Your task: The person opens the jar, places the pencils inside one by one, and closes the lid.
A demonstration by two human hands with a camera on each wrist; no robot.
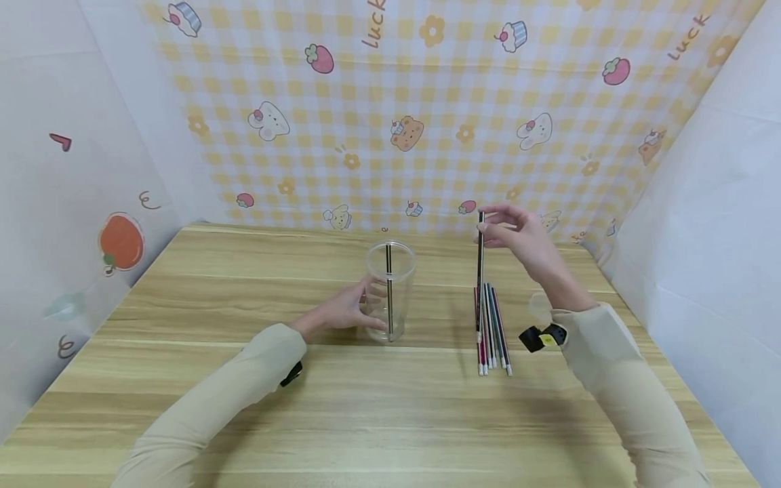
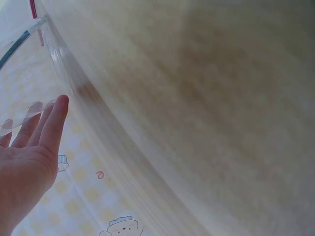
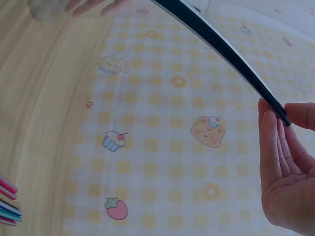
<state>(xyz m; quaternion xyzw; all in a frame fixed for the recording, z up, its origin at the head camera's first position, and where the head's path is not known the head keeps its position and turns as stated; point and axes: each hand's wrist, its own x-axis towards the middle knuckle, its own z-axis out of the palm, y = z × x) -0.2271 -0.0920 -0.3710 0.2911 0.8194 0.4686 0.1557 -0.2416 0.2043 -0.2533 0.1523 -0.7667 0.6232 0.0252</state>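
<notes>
A clear plastic cup (image 1: 404, 298) stands upright on the table, with a slim dark pencil (image 1: 390, 308) leaning nearly vertical inside it. My left hand (image 1: 342, 309) holds the cup from its left side, thumb in front and fingers behind. To the right, my right hand (image 1: 526, 242) pinches the top end of a black pencil (image 1: 480, 261) between thumb and fingertips. That pencil hangs almost upright, its lower end in front of a group of pencils (image 1: 499, 325); whether it touches them I cannot tell. In the right wrist view the pinched black pencil (image 3: 224, 46) slants down to the fingertips.
The several pencils lie side by side on the wooden table (image 1: 342, 413), white-tipped ends toward the front. A yellow-checked cloth (image 1: 342, 122) hangs behind the table. White sheets (image 1: 702, 203) enclose the sides.
</notes>
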